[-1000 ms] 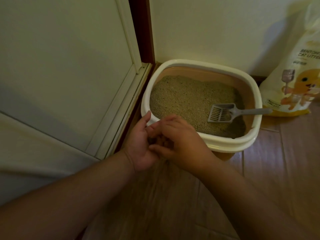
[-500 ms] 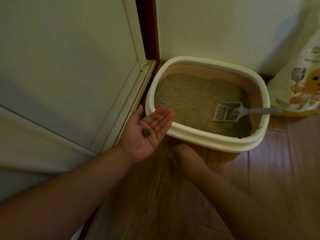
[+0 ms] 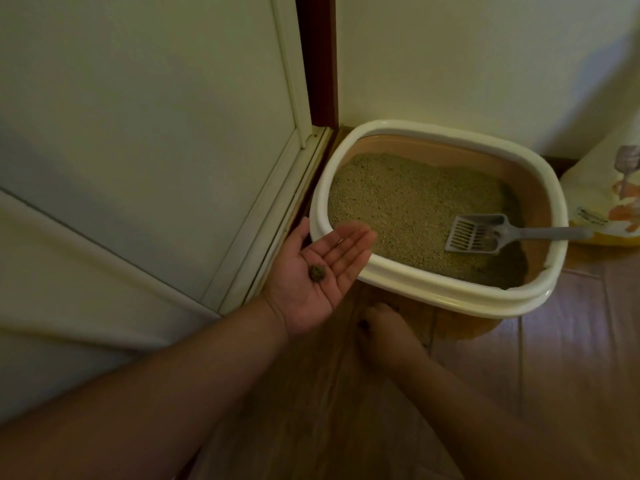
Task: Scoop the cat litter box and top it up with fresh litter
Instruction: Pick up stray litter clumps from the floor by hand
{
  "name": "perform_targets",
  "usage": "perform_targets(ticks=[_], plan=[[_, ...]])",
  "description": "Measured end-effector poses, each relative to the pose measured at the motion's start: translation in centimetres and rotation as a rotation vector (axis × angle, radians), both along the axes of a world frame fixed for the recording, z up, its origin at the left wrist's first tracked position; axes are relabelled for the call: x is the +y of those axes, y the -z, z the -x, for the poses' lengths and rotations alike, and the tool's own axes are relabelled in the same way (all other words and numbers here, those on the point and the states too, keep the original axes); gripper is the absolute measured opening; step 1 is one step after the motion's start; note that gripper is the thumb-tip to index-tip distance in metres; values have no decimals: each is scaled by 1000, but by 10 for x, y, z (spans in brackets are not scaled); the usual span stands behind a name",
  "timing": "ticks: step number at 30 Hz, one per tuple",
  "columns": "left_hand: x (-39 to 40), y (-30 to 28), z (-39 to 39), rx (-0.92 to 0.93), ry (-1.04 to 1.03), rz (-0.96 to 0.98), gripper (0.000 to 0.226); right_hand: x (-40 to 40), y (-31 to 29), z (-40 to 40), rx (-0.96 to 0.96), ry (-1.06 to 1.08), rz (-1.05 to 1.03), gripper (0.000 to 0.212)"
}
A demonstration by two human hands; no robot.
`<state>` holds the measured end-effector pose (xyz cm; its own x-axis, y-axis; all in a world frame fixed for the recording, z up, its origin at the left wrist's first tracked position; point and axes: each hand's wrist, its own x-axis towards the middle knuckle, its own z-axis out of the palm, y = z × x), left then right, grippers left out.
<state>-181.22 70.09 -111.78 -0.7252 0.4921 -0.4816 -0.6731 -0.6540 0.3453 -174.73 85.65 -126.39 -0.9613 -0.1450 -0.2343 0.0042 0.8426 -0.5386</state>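
The left hand [image 3: 317,278] is lying palm up, fingers straight and spread flat, carrying a small dark clump [image 3: 317,273] in the middle of the palm, just beside the near rim of the litter box [image 3: 440,296]. The right hand [image 3: 384,332] is reaching down to the wooden floor [image 3: 571,358] in front of the box, in shadow; I cannot tell how its fingers are lying. The grey scoop [image 3: 485,233] is resting on the litter [image 3: 398,202], its handle sitting across the right rim. The litter bag [image 3: 609,202] is standing just beside the box.
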Motion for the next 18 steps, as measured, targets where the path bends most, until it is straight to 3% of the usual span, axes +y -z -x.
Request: perform_targets(ticks=[5, 9, 14, 18], plan=[[-2, 0, 3, -4, -40, 21, 69, 8, -71, 5, 354, 239, 320, 17], [2, 2, 1, 0, -97, 81, 66, 7, -138, 8, 574, 258, 456, 20], [5, 2, -3, 29, -22, 178, 68, 3, -162, 20, 404, 18, 401, 36], [7, -1, -5, 37, 29, 144, 68, 4, -154, 20, 428, -20, 318, 27]])
